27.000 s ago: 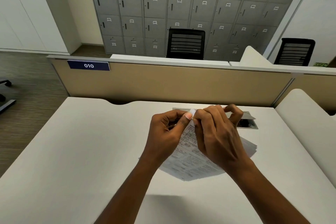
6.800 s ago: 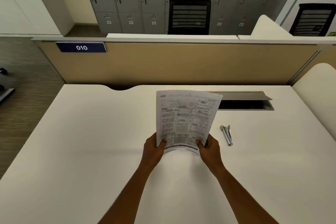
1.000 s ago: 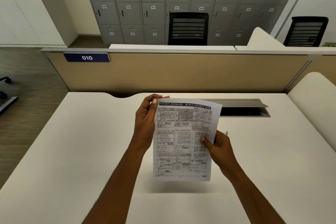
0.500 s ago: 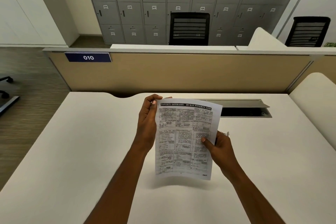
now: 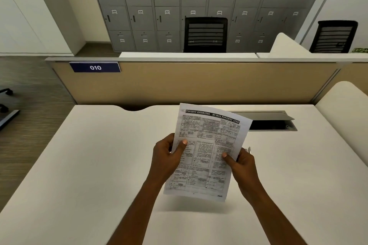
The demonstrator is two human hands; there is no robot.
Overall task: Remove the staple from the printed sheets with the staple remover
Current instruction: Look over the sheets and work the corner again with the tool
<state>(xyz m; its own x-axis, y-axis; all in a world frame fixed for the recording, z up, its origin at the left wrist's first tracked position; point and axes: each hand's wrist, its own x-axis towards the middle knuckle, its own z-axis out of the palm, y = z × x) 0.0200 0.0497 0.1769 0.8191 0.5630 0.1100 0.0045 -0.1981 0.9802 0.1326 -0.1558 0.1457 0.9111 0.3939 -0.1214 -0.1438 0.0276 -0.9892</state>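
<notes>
I hold the printed sheets upright above the white desk, with the black headline at the top. My left hand grips their left edge about halfway down, thumb on the front. My right hand grips the right edge, thumb on the front too. A sliver of the metal staple remover shows on the desk just behind my right hand; the rest of it is hidden. I cannot make out a staple on the sheets.
An open cable hatch with a raised grey lid sits in the desk at the back right. A beige partition with a "010" label closes the far edge. A white side panel stands at the right.
My left hand has slid from the sheets' top left corner down to the middle of the left edge. The sheets have tilted slightly, top to the right. My right hand stays.
</notes>
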